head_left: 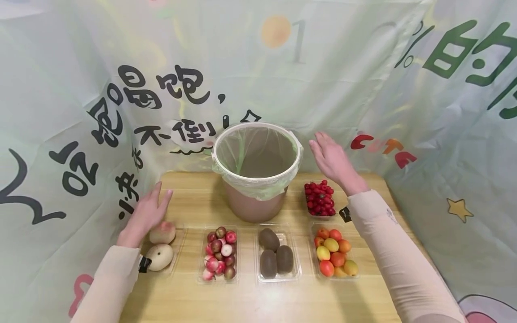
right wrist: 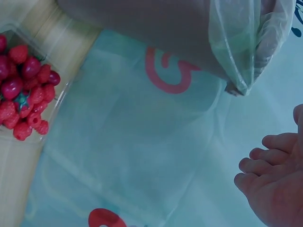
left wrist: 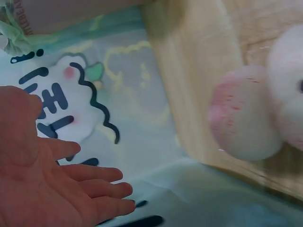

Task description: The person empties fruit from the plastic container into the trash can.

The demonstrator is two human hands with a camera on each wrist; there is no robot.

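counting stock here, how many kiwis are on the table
3: the back-left kiwi, the front-left kiwi and the right-hand kiwi, all in one clear tray in front of the bin. None appears hidden.

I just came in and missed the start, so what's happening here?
A person has both hands free and is holding nothing. The left hand, fingers straight, is by two peaches; the right hand is raised beside a bin with a green liner. Nearer the person than the bin, clear trays hold, left to right, the peaches, small red-purple fruits, kiwis and orange-yellow fruits. Red berries sit right of the bin.
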